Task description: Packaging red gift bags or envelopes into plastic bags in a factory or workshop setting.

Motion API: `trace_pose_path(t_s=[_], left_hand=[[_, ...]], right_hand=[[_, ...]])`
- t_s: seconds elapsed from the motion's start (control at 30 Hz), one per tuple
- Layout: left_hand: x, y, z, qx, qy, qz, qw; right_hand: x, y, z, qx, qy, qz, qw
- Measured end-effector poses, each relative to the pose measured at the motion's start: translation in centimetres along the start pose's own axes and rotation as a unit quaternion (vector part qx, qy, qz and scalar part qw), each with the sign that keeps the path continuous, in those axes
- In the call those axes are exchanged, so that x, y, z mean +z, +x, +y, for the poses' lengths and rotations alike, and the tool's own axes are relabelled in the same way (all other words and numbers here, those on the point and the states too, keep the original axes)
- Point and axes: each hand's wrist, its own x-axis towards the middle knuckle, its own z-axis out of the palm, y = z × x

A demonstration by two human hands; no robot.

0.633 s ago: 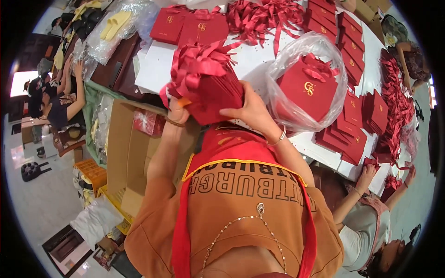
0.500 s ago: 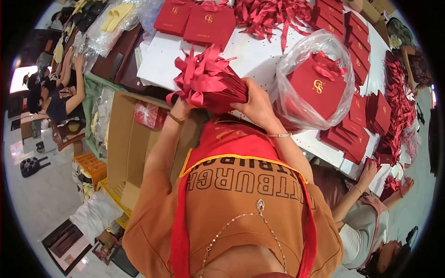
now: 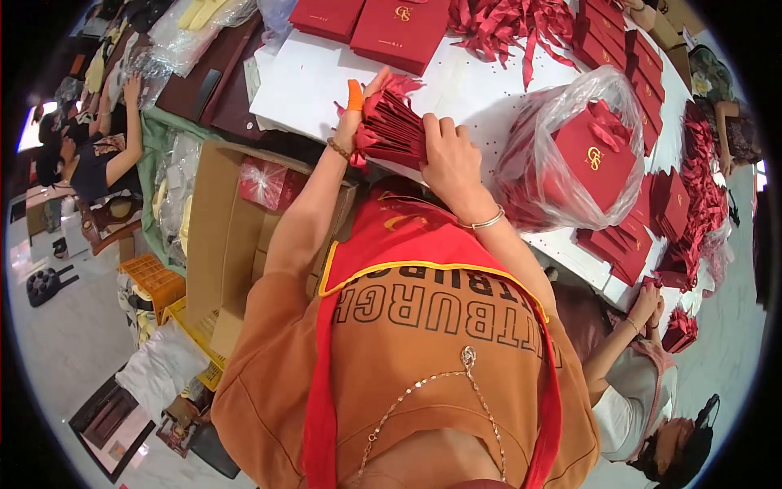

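Between my two hands, at the near edge of the white table, is a thick bundle of flat red paper gift bags [image 3: 394,130] with red ribbons. My left hand [image 3: 353,122], an orange cover on one digit, is closed against the bundle's left side, pressing on the ribbons; some of its fingers are hidden. From the right, my right hand [image 3: 450,156] grips the bundle with bent fingers. Beyond them lie stacked red bags [image 3: 399,37] with gold print. To my right, a clear plastic bag [image 3: 521,155] holds more red gift bags [image 3: 599,155] with a ribbon bow.
An open cardboard box [image 3: 213,236] with a red package [image 3: 265,181] stands left below the table. Loose red ribbons [image 3: 513,28] heap at the far side. Rows of red bags [image 3: 639,81] line the right. A co-worker's hands [image 3: 646,306] work at the table's right end.
My left hand has risen along the bundle, its orange cover now showing. The bundle has turned, its ribbons pressed to the left and its layered edges exposed. The view has shifted slightly.
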Motion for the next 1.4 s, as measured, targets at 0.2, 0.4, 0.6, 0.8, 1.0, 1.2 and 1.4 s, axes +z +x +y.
trace_pose_path(t_s=[0.2,0.4,0.6,0.8,1.0,1.2,1.4], left_hand=[[-4.1,-0.9,-0.8,-0.036,-0.044,-0.065,0.996],[-1.0,0.3,2.8,0.033,0.197,0.065,0.978],[11.6,-2.1,6.2,0.192,0.683,-0.196,0.677],[8.9,-1.9,2.6,0.191,0.845,-0.15,0.477],[7.7,-0.5,2.2,0.226,0.843,-0.189,0.45],[7.5,0.3,2.5,0.242,0.825,-0.229,0.456],[8.0,0.2,3.9,0.218,0.821,-0.247,0.466]], right_hand=[[1.3,0.0,0.0,-0.014,-0.074,0.059,0.995],[1.6,1.2,1.4,-0.037,-0.004,0.079,0.996],[2.2,1.2,2.8,-0.06,-0.044,0.131,0.989],[2.1,-0.1,3.0,-0.048,-0.005,0.114,0.992],[1.2,-0.7,3.2,-0.016,0.035,0.093,0.995],[3.3,-3.8,7.3,0.103,0.516,0.1,0.844],[5.7,-2.6,8.1,0.063,0.364,0.109,0.923]])
